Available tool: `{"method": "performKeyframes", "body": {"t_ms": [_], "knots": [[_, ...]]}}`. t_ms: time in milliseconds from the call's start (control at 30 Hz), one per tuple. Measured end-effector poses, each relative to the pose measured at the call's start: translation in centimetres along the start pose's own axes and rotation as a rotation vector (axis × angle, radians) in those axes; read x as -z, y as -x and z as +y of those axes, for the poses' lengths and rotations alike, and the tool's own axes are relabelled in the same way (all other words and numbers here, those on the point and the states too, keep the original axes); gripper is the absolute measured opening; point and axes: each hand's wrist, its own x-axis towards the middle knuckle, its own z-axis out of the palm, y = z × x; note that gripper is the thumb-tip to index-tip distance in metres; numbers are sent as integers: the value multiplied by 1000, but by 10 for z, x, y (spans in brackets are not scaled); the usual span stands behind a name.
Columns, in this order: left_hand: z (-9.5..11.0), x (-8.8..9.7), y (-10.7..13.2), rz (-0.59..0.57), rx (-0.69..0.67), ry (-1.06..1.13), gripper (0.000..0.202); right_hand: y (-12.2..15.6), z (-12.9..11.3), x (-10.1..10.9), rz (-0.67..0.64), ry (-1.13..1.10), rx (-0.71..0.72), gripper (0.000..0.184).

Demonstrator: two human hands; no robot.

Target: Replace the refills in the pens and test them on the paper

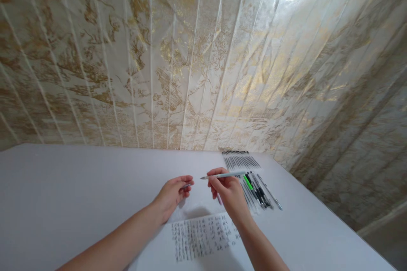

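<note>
Clock centred on the sheet. White smooth tabletop (79, 194) runs across the bottom; pale hanging with gold printed scenery and long straight creases (159, 63) rises behind it at 12. Glare washes out part of the print upper right.

Left hand (175, 192): at 11, just above the table, thumb and fingers closed on a short thin grey piece (186, 185); can't tell what it is, mostly hidden.

White paper sheet (203, 241): nearest the person, rows of dark handwriting, too blurred to read. Shadow falls over its upper middle.

Right hand (226, 188): at 1, thumb and fingertips clamped on a slim pale translucent pen (229, 174). Pen near level, dark pointed tip at 9 toward the left hand, not touching it; other end at 3. Slim pink object (219, 199) shows just under this hand; can't tell whether held.

Far edge, also at 1: neat row of thin grey sticks with black ends (241, 160).

At 2: thin clear sticks (249, 194), bright green pen (248, 182), bunch of black-and-clear pens (260, 192), then one pale slim pen (270, 192) lying rightmost. Any labels there: too small to read.
</note>
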Motion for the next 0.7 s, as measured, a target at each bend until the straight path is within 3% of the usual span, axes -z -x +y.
{"method": "performKeyframes", "body": {"t_ms": [133, 400, 600, 700], "knots": [[9, 11, 13, 58, 99, 223, 21, -8, 9, -15, -15, 18, 51, 17], [23, -1, 26, 34, 130, 482, 19, -3, 25, -29, -39, 152, 107, 18], [12, -1, 28, -80, 4, 258, 15, -1, 28, -30, -134, 211, 75, 14], [5, -3, 30, -77, -25, 175, 16, 2, 27, -32, -171, 276, 82, 12]]}}
